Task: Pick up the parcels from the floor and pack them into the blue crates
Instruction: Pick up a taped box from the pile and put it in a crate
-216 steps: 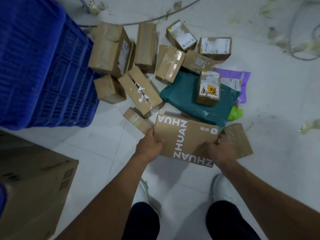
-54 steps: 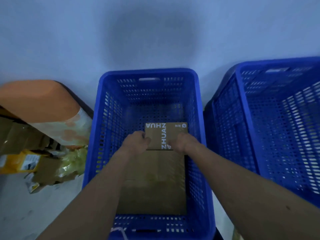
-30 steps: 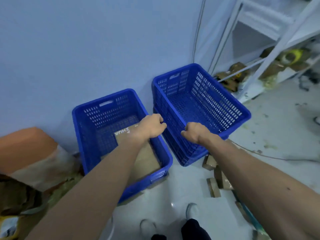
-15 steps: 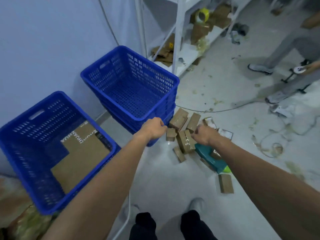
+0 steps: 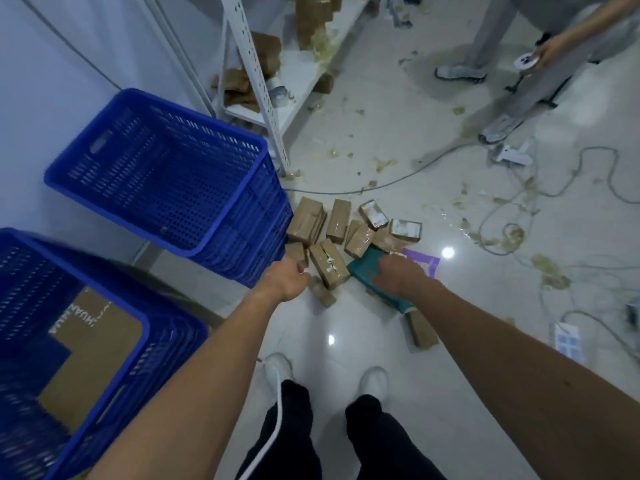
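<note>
Several brown cardboard parcels [image 5: 328, 263] lie in a heap on the white floor, with a teal mailer bag [image 5: 365, 268] and a purple one [image 5: 424, 265] among them. My left hand [image 5: 289, 280] hangs above the heap's near left edge, fingers curled, holding nothing. My right hand [image 5: 398, 277] hovers over the teal bag, fingers loosely bent, empty. At the lower left a blue crate [image 5: 166, 344] holds flat brown boxes, one printed ZHUAN [image 5: 91, 336]. A second, empty blue crate [image 5: 249, 216] sits on a stack right beside the heap.
A white metal shelf [image 5: 256, 77] with cardboard scraps stands behind the crates. Another person's legs [image 5: 512, 98] are at the top right. Cables [image 5: 519, 202] and paper scraps litter the floor to the right. My feet [image 5: 372, 381] stand just before the heap.
The ZHUAN box went from my hands into the left crate. I have turned right from the crates, and both empty hands now reach over the parcel heap.
</note>
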Demonstrator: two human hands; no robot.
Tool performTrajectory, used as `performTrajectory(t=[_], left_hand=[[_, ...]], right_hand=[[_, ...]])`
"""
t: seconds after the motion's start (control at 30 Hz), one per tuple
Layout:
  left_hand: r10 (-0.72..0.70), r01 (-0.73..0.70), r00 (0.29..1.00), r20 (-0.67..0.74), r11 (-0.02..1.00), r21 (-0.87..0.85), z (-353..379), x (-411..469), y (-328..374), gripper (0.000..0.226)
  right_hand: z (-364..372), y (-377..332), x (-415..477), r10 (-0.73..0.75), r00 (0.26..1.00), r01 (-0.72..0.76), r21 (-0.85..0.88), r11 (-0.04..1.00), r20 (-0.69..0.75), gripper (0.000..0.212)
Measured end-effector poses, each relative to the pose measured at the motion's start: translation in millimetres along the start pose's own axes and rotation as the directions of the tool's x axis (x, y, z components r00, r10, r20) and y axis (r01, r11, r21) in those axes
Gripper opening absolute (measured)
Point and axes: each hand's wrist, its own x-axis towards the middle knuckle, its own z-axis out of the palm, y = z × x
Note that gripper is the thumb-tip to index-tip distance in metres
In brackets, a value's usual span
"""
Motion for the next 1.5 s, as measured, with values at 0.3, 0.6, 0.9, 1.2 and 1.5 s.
performTrajectory(t=[0.3,0.6,0.9,1.2,1.5], left_hand=[[0.078,-0.077,0.993,0.09,0.997,-0.009,-1,88,-1,0.03],[0.257,-0.296,0.952,0.164,0.908,0.298,7,238,-34,0.019],[0.362,-0.406,0.914,0.185,0.785,0.469,91,397,-75,0.028],[0.396,-0.429,0.902,0.169,0.788,0.442,181,525,-100,0.04],[0.262,-0.261,0.964,0.037,0.922,0.284,229,606,-81,0.044]], right_hand=[[27,22,57,0.156,0.984,-0.159,0.019,0.987,0.089,0.046],[74,18,146,0.332,0.936,-0.341,0.072,0.937,0.118,0.063],[187,40,286,0.326,0.931,-0.344,0.091,0.935,0.167,0.063],[313,73,405,0.413,0.877,-0.477,0.328,0.816,0.247,0.082],[371,99,487,0.479,0.812,-0.527,0.769,0.361,0.332,0.06]])
